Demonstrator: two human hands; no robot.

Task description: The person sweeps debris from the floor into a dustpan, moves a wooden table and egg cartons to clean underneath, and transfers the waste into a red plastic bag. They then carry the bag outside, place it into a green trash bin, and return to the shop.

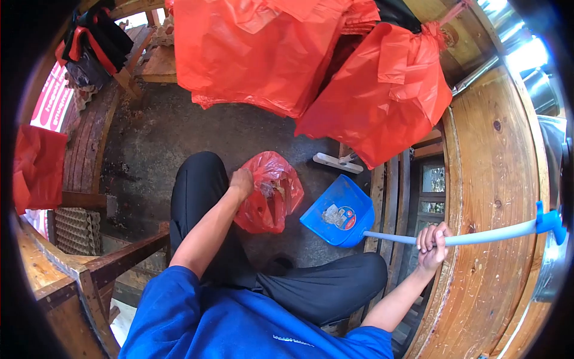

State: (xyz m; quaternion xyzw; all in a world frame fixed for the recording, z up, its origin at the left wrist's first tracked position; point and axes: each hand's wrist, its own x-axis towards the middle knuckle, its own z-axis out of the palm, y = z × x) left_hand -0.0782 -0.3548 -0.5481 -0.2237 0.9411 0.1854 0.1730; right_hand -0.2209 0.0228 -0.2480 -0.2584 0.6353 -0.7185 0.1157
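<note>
My left hand (pixel 242 182) is closed on the rim of a red plastic bag (pixel 261 212), which stands open near the floor and has some brownish material inside. Right of the bag is a blue dustpan (pixel 339 210) with a little pale debris in its pan and a round sticker. Its long light-blue handle (pixel 490 233) runs to the right, and my right hand (pixel 431 244) is wrapped round it.
Large red plastic bags (pixel 257 54) hang in front at the top. A white-edged broom or squeegee head (pixel 338 163) lies beyond the dustpan. Wooden panelling (pixel 487 179) rises on the right. Stacked egg trays (pixel 78 232) and a wooden frame (pixel 84 287) are at the left.
</note>
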